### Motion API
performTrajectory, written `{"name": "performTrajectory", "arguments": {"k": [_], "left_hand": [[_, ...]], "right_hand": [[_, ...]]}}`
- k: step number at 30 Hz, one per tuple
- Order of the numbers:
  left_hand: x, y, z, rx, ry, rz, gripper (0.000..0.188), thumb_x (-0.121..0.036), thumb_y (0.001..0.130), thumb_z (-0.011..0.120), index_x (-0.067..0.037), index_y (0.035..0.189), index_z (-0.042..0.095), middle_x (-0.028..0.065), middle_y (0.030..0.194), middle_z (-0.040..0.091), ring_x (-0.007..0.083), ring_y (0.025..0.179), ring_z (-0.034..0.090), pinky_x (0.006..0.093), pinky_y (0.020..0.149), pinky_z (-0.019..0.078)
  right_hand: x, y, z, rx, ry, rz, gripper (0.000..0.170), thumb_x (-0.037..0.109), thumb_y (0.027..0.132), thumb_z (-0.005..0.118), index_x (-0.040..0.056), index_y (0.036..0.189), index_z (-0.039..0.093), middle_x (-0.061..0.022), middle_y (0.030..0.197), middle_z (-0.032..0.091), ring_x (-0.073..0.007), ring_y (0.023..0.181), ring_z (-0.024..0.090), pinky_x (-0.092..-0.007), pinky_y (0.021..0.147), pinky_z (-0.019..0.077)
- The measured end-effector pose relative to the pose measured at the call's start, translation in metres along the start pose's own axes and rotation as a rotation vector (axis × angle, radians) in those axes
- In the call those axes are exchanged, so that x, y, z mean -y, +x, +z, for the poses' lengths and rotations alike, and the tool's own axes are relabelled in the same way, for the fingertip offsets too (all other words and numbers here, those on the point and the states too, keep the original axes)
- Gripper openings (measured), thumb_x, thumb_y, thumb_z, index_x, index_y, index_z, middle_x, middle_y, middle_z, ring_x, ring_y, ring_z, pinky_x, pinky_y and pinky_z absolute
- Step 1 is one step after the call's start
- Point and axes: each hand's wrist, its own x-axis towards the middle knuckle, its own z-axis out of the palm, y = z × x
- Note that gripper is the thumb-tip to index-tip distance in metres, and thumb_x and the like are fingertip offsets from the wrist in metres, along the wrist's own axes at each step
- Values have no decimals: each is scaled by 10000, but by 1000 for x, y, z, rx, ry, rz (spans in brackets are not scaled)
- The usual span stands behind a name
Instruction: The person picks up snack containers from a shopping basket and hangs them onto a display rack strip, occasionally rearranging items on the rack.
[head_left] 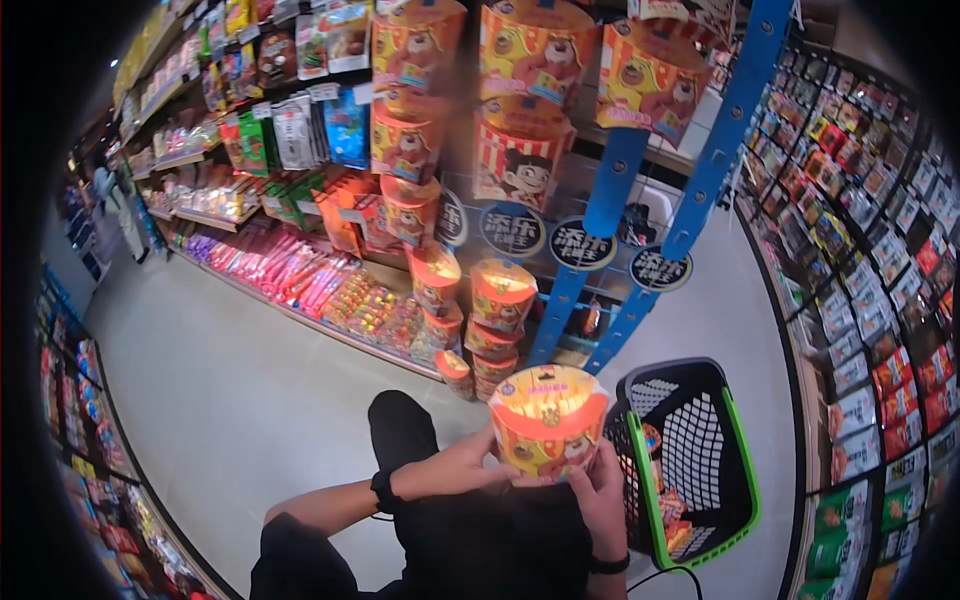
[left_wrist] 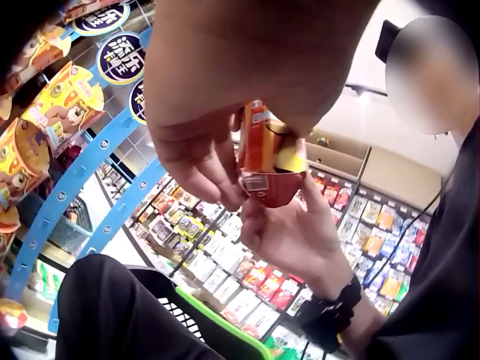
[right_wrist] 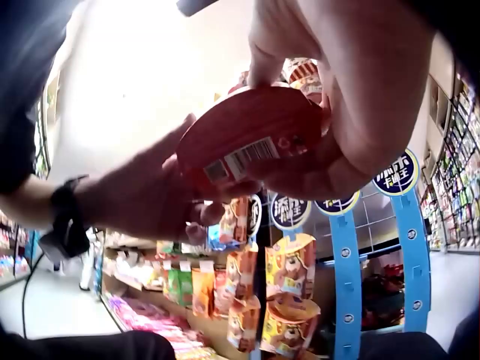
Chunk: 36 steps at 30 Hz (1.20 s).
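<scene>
In the head view, a person's left hand (head_left: 465, 464) and right hand (head_left: 603, 500) clasp an orange cup-shaped snack pack (head_left: 548, 432) from either side, held up just left of a black basket (head_left: 746, 475) with a green rim on the pale floor (head_left: 190, 370). Packages (head_left: 672, 505) lie along the basket's left edge, toward its near left corner, while bear-printed packs (head_left: 545, 55) hang ahead beside blue display strips (head_left: 730, 115). In the left wrist view, both hands are closed about the snack pack, its red underside tilted into sight; a dark wristband (left_wrist: 330, 311) circles the right wrist. In the right wrist view, a barcode (right_wrist: 253, 156) shows on that underside, the right hand gripping one end, the left hand the other.
</scene>
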Motion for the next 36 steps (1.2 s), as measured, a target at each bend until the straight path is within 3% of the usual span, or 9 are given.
{"name": "performTrajectory", "arguments": {"k": [1, 8, 9, 13, 18, 21, 26, 33, 36], "left_hand": [[6, 3, -4, -51, -39, -5, 665, -205, 883, 647, -18, 1398, 270, 163, 1276, 507, 216, 1123, 544, 343, 932, 445], [52, -27, 28, -597, -422, 20, 495, -75, 892, 590, -38, 1299, 312, 105, 1221, 500, 158, 1122, 513, 308, 955, 424], [55, -27, 33, -633, -441, 33, 465, -69, 892, 587, -38, 1275, 324, 105, 1217, 500, 156, 1129, 508, 304, 955, 423], [45, -23, 49, -758, -534, 24, 357, -31, 894, 562, -15, 1200, 378, 97, 1197, 516, 141, 1101, 522, 284, 930, 432], [29, -2, 46, -714, -198, -257, 422, -100, 890, 610, 13, 1256, 435, 94, 993, 624, 161, 960, 607, 288, 862, 469], [6, 18, 54, -763, -72, -167, 489, -121, 887, 621, 13, 1313, 421, 121, 952, 646, 187, 911, 629, 308, 830, 483], [-4, 29, 48, -692, -52, -114, 690, -154, 879, 649, 32, 1423, 267, 195, 1171, 577, 224, 987, 618, 325, 877, 473], [11, 46, 19, -497, 15, -186, 663, -162, 868, 666, 11, 1413, 330, 211, 1243, 552, 260, 1075, 596, 332, 912, 456], [39, 53, 25, -440, 33, -144, 652, -175, 862, 674, -9, 1407, 357, 210, 1236, 563, 268, 1077, 600, 331, 915, 453]], "right_hand": [[-3, 6, 9, -21, -24, -18, 469, 55, 898, 603, -31, 1312, 401, -46, 1108, 535, -107, 1011, 522, -259, 904, 426], [-30, 21, 33, 47, 56, 160, 407, 58, 917, 565, -33, 1287, 422, -60, 1139, 545, -105, 1032, 528, -262, 912, 423], [-64, 21, 21, 71, -4, 141, 413, 37, 911, 570, -34, 1290, 420, -56, 1141, 545, -106, 1036, 535, -260, 919, 424], [-54, 32, 19, 95, -11, 126, 413, 7, 909, 558, -32, 1289, 402, -65, 1128, 560, -117, 1053, 544, -263, 932, 428], [-43, 39, -13, 181, -30, 174, 399, -14, 903, 539, -25, 1267, 377, -117, 1155, 566, -159, 1081, 562, -285, 954, 433], [-38, 47, -28, 168, -24, 158, 417, -16, 902, 537, -27, 1283, 368, -122, 1168, 565, -166, 1086, 562, -293, 963, 428], [-41, 62, -31, 185, -39, 112, 440, 5, 912, 549, -40, 1309, 364, -131, 1160, 582, -170, 1090, 563, -289, 943, 437], [-78, 48, -37, -35, -212, 154, 406, -2, 910, 550, -23, 1284, 393, -107, 1137, 587, -135, 1038, 570, -256, 873, 461], [-68, 37, -29, -172, -69, 232, 365, 27, 909, 585, -13, 1236, 425, -86, 1066, 597, -147, 996, 582, -273, 869, 471]]}}
